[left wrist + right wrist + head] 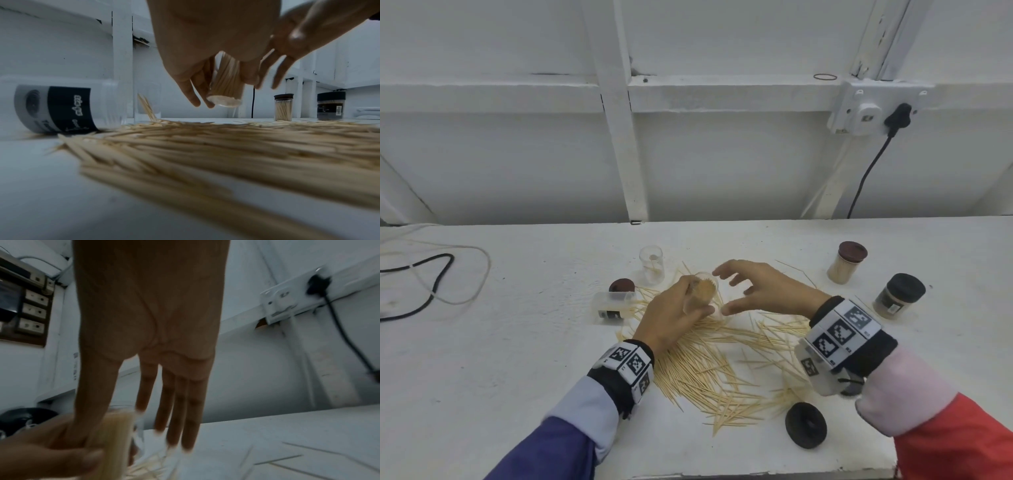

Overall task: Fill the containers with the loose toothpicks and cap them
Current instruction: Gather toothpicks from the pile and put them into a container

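Note:
My left hand (674, 310) grips a clear container packed with toothpicks (702, 291), held tilted above the table; the same container (225, 81) shows in the left wrist view, bottom toward the camera. My right hand (753, 287) hovers beside it with fingers spread and straight, holding nothing; its fingers (174, 410) hang next to the container (115, 434). A big heap of loose toothpicks (722, 363) covers the table beneath. An empty clear container (652, 265) stands behind. Another labelled one (613, 305) lies on its side at the left. A black cap (805, 425) lies near the front edge.
Two capped, filled containers stand at the right: a tall one with a brown lid (847, 262) and a squat one with a black lid (900, 296). A brown cap (621, 285) lies by the fallen container. Cables (431, 281) trail at the far left. A wall rises behind.

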